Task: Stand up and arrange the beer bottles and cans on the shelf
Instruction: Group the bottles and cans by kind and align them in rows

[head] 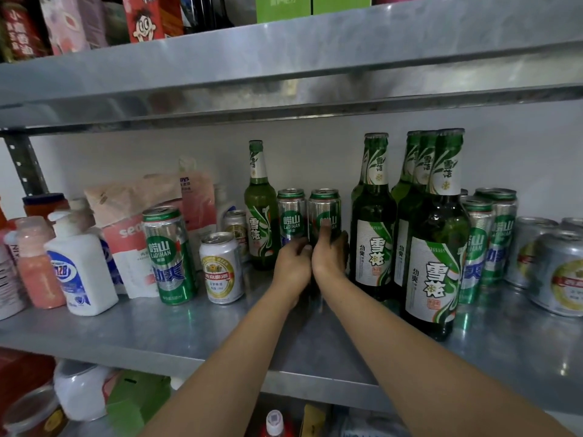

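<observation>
The left grip and right grip are bare. Both arms are bare too, long and slim.

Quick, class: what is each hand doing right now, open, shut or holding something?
Left hand: grips the left back can.
Right hand: grips the right back can.

Just right of the lone green bottle, the left hand grips the nearest tall can and the right hand grips the second tall can beside it. Further right a cluster of green bottles stands upright; left of the lone bottle stand a green can and a short white can.
</observation>
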